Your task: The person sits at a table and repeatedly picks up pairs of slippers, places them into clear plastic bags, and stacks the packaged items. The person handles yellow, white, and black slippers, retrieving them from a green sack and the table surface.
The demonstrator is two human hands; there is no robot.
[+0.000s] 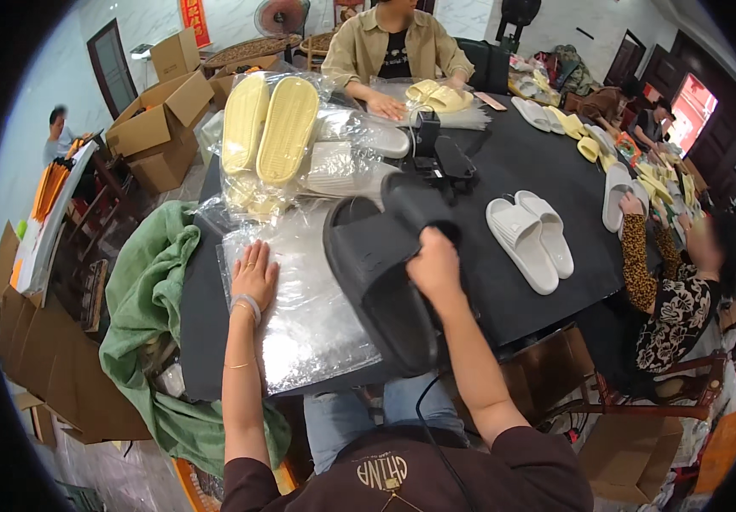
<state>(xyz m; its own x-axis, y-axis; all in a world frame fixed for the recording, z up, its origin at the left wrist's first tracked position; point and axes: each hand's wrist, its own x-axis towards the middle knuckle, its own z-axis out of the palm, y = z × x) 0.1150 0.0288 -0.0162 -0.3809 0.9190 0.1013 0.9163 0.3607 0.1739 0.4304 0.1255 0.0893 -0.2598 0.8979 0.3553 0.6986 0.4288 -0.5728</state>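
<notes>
My right hand (434, 266) grips a pair of black slide slippers (376, 269) by their right side, tilted above the table, one partly behind the other. My left hand (254, 275) lies flat, fingers stretched out, on a stack of clear plastic bags (312, 328) at the table's near edge. Beyond that stack, bagged yellow slippers (288, 128) lie on a pile with their ribbed soles up. Bagged white slippers (351, 166) are beside them, partly hidden by the black pair. To the right, an unbagged pair of white slippers (526, 235) rests on the black tabletop.
A black device on a stand (443, 149) stands mid-table. Across from me, a person (393, 55) has hands by yellow slippers (440, 96) on plastic bags. Another person (683, 282) handles slippers at right. A green cloth (150, 290) hangs at left, near cardboard boxes (159, 124).
</notes>
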